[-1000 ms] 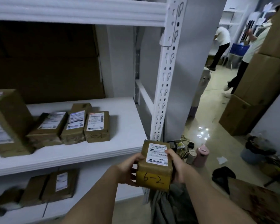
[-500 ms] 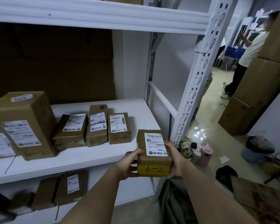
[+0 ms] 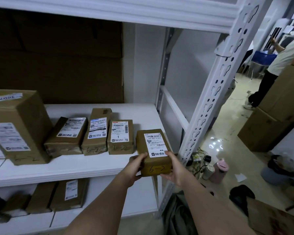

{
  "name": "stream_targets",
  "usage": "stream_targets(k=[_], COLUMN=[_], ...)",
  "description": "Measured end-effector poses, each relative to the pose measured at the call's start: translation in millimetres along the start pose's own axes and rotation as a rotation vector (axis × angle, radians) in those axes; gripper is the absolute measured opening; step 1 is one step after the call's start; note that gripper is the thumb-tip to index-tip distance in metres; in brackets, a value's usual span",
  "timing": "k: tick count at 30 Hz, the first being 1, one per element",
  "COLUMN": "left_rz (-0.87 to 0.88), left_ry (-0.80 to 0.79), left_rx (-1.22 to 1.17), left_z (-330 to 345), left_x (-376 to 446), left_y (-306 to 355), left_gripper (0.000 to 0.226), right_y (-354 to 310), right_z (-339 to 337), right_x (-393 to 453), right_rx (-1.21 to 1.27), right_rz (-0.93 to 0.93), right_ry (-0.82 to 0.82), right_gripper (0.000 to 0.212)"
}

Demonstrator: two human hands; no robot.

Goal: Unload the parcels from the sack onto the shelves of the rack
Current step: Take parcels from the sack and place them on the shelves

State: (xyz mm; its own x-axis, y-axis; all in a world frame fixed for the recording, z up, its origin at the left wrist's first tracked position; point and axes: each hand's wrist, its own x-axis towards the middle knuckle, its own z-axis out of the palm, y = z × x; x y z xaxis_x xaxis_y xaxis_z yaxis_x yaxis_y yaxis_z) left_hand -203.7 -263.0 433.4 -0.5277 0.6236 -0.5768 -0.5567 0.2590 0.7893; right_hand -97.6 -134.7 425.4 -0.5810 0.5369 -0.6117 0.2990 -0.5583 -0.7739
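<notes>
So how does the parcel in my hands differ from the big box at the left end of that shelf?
The held parcel is small and flat; the big box is much taller. Both hands, left and right, grip the held parcel at the shelf edge; the big box rests on it untouched. Both are brown cardboard with white labels and handwritten 6-2.

On the middle shelf (image 3: 98,164) of the rack (image 3: 215,92), a large box (image 3: 19,126) stands at the left, with three small parcels (image 3: 93,133) side by side to its right. Right of that row, at the shelf's front right corner, the held parcel (image 3: 153,150) sits between the left hand (image 3: 134,168) and right hand (image 3: 175,168). More parcels (image 3: 64,194) lie on the shelf below, and the sack (image 3: 178,216) is on the floor beneath the arms, beside the rack's front post.
</notes>
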Motion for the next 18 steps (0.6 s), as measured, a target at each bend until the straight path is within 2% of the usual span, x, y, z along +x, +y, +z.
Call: stream_targets(k=[2,5,8,11,15,18], left_rz=[0.001,0.006,0.013,0.033,0.039,0.045], left_ry=[0.006,0.023,0.027,0.028,0.026,0.069], left_rx=[-0.003,-0.038,-0.064,-0.091,-0.07,0.004], left_z=[-0.4,-4.3,-8.9,-11.5,-14.1,-17.4], left_x=[1.8,6.9,12.1,13.9,9.8,8.1], left_y=[2.3,2.6,-0.6,-0.8,2.9,3.6], left_gripper=[0.033,0.046,0.055,0.042,0.02,0.032], right_y=[0.8,0.0,1.9,5.1,9.0,5.3], right_z=[8.0,23.0,29.4,25.4,23.3,28.1], right_x=[5.2,12.6,14.3,9.1,4.7,7.8], right_rx=[-0.046,-0.137,-0.51,-0.858,-1.053,-1.094], right_rz=[-0.033,-0.18,-0.443,-0.636,-0.655,-0.652], right_ry=[0.044,0.13,0.266,0.265,0.183,0.225], right_gripper=[0.044,0.045,0.059,0.063,0.07,0.076])
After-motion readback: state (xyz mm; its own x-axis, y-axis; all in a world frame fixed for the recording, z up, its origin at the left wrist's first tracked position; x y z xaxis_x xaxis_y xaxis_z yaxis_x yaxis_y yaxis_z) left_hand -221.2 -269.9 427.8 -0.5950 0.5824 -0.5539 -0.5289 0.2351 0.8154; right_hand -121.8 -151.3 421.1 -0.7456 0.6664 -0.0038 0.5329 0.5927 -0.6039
